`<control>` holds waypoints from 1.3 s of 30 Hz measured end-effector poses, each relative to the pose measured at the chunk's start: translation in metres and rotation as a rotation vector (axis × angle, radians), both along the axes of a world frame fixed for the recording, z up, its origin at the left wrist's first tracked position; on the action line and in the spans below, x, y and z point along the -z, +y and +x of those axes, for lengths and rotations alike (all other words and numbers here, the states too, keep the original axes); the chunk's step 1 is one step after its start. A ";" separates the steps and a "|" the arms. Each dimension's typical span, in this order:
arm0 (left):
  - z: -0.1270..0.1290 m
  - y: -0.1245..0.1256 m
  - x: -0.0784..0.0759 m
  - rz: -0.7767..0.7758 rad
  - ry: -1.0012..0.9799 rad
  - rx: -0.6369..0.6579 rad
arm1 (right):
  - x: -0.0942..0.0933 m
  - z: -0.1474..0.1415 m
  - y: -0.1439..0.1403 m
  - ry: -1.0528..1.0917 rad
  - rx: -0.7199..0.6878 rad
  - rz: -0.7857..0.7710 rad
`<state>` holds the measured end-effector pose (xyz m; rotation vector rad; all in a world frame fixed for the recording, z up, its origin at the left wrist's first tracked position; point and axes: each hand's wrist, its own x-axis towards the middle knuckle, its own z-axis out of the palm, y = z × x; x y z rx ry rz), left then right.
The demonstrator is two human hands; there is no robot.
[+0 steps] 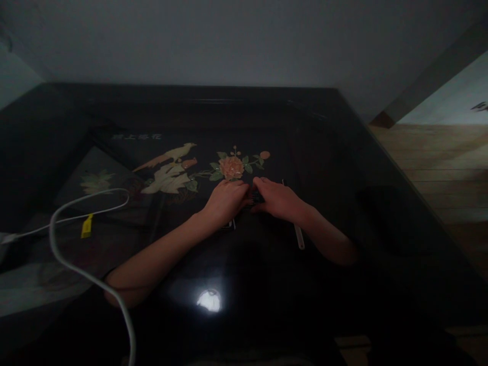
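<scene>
My left hand (227, 200) and my right hand (277, 197) meet over the middle of a dark glossy table (244, 264). The fingers of both are curled and closed around a small dark object (254, 195) with pale marks. Its kind is too dim and too covered to tell. Beneath my left wrist, the light-edged corner of a flat item (231, 224) pokes out. A pale, narrow strip with a hole at its end (299, 238) lies under my right forearm, most of it hidden.
Inlaid in the tabletop are a pink flower (231, 168) and birds (171, 175). A white cable (72, 264) with a yellow tag (87, 226) loops at the left. Beyond the table stands a grey wall (190, 40); wooden floor (430, 173) shows at right.
</scene>
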<state>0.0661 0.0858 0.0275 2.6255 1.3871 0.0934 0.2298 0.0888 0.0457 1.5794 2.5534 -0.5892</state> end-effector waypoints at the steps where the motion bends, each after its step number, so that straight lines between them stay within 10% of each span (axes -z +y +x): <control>1: 0.000 0.000 0.001 0.004 -0.001 0.003 | 0.000 0.000 0.000 0.005 0.000 -0.002; 16: -0.014 0.013 -0.011 0.079 -0.172 0.047 | -0.001 0.002 0.000 0.043 0.005 -0.018; 30: -0.034 0.013 -0.053 -0.075 -0.669 0.146 | -0.007 0.013 0.008 0.295 -0.041 -0.015; 39: -0.035 -0.001 -0.070 -0.116 -0.876 0.168 | -0.060 0.033 -0.002 0.845 -0.165 -0.573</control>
